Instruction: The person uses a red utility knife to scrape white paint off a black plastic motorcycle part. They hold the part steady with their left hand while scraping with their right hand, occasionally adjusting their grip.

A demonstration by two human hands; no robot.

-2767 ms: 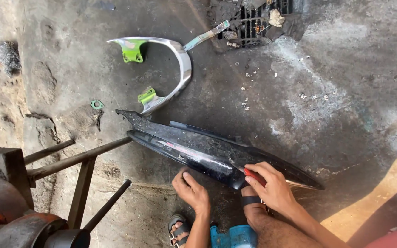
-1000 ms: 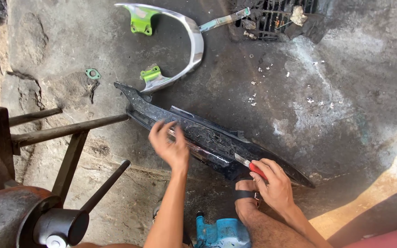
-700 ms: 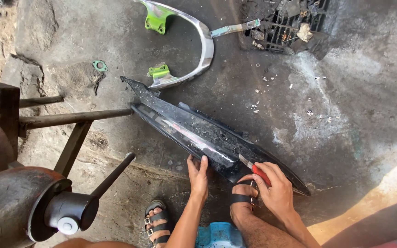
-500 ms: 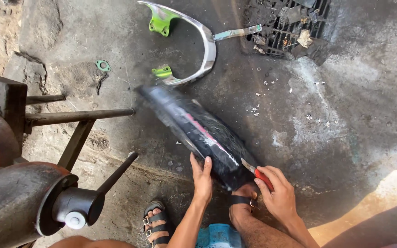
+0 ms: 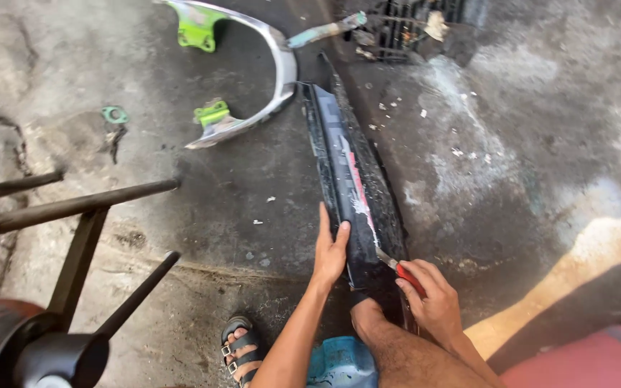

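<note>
Our left hand (image 5: 330, 253) lies flat w/ fingers spread on the panel's (image 5: 357, 194) near edge, prob. to steady it. Right hand (image 5: 433, 302) is wrapped round a red-handled tool (image 5: 399, 268), tip on the panel. Panel lies on the floor (image 5: 526, 144), running away from us: long, black, glossy, w/ red & white streaks.

Single view only, head-mounted, so no overlap with any other camera. It looks steeply down from above the person's own body onto the concrete floor (image 5: 181, 194). Near edge of frame is the bottom: forearms, a knee and a sandalled foot (image 5: 241, 350) come in there, close to the lens. Left hand (image 5: 330, 251) and right hand (image 5: 431, 298) sit low centre. Far edge is the top, reaching a drain grate (image 5: 404, 29). A metal stand (image 5: 66, 237) crowds the left foreground, very near.
</note>
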